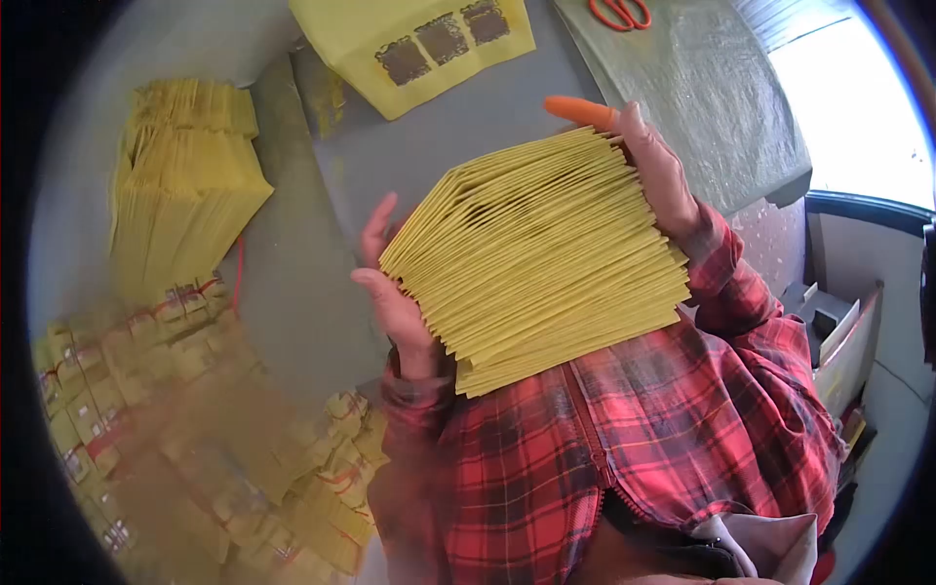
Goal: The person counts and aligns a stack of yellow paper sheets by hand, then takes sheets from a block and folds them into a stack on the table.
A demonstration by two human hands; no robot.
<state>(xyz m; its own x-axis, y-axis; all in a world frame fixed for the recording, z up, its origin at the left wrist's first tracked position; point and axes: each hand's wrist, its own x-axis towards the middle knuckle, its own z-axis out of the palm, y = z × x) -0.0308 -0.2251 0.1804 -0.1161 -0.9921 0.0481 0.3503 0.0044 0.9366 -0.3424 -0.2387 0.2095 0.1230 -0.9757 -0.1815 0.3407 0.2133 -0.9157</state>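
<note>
Between my two hands is a thick stack of folded yellow paper [546,244], its many edges fanned toward me and its near side against my plaid jacket. My left hand [400,307] presses the stack's left end, thumb and a finger showing. On the right end, my right hand [663,175] grips the stack with its thumb up. An orange finger cover [582,111] sits on one finger of that hand and reaches over the far edge. Beyond the stack lies a yellow sheet [419,49] with three dark printed panels.
A tall pile of folded yellow paper [185,195] stands at the left. Several tied yellow bundles [136,370] fill the lower left. Orange-handled scissors [620,12] lie on a plastic-covered surface [702,97] at the upper right. A grey tabletop [380,156] lies beneath the printed sheet.
</note>
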